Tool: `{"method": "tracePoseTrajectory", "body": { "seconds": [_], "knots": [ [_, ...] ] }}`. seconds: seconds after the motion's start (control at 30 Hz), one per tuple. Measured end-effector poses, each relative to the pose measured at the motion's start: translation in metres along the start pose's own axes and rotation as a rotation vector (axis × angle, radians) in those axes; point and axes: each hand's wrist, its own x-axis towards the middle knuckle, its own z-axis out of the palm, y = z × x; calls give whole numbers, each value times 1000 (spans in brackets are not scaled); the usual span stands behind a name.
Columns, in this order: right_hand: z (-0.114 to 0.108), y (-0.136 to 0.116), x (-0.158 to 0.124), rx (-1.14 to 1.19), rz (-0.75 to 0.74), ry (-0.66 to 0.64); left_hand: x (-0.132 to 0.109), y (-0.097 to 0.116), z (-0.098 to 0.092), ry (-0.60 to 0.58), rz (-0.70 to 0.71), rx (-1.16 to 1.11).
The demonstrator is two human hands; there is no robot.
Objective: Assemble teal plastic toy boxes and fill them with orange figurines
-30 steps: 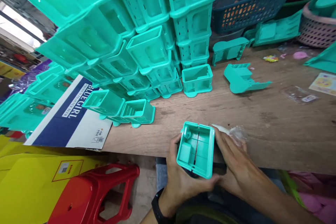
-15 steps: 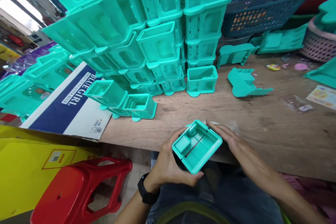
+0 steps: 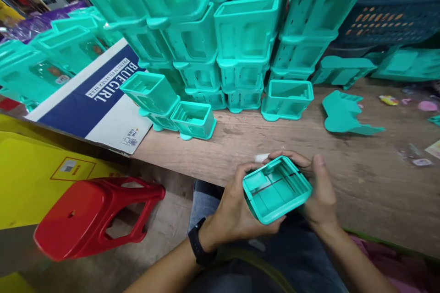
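Note:
A teal plastic box (image 3: 280,194), with its open top turned toward me, is held over the table's front edge. Inside it I see panels, a small raised block and a dark seam. My left hand (image 3: 237,206) wraps the box from the left and below, its thumb along the near side. On the far right side, fingers of my right hand (image 3: 321,197) curl against the box, while its thumb sticks up apart from it. Part of the right fingers is hidden behind the box. A small white item (image 3: 261,157) shows just beyond the box; its kind is unclear.
Tall stacks of teal boxes (image 3: 244,36) stand at the back of the wooden table (image 3: 237,139). Loose teal parts (image 3: 347,112) lie to the right, near a dark basket (image 3: 395,13). At the left are a beer carton (image 3: 113,96) and a red stool (image 3: 75,219).
The view has shifted, so the stacks look nearer. My right hand has gone from lying flat along the box to curling its fingers around the far side. The box has turned slightly.

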Motion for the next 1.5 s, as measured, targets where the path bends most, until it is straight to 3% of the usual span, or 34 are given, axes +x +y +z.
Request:
{"method": "tracePoseTrajectory", "body": {
  "seconds": [0.13, 0.23, 0.4, 0.7, 0.87, 1.03, 1.13, 1.23, 1.3, 1.4, 1.5],
  "knots": [
    [3, -3, 0, 65, 38, 136, 5, -3, -2, -17, 37, 44],
    [3, -5, 0, 74, 44, 102, 4, -8, -7, -43, 82, 63],
    [3, -3, -5, 184, 69, 25, -9, -19, -11, -8, 141, 295],
    [16, 2, -8, 169, 20, 185, -4, -9, -9, 79, 135, 339],
    [18, 5, -7, 196, 35, 230, -8, -17, -8, 73, 162, 299],
    [7, 10, -7, 45, -15, 149, -10, -28, -10, 40, 201, 280],
    [-19, 0, -12, -272, -177, 150, -8, -27, -11, 38, 206, 303],
    [-53, -12, -15, -665, -428, 4, -5, -24, -11, 48, 213, 310],
    [-69, -12, -13, -784, -444, -191, -3, -23, -10, 45, 237, 303],
    [-75, -1, -4, -741, -364, -417, -2, -25, -10, 26, 263, 299],
    [-71, 8, 2, -672, -381, -504, -2, -26, -13, -17, 265, 260]
  ]
}}
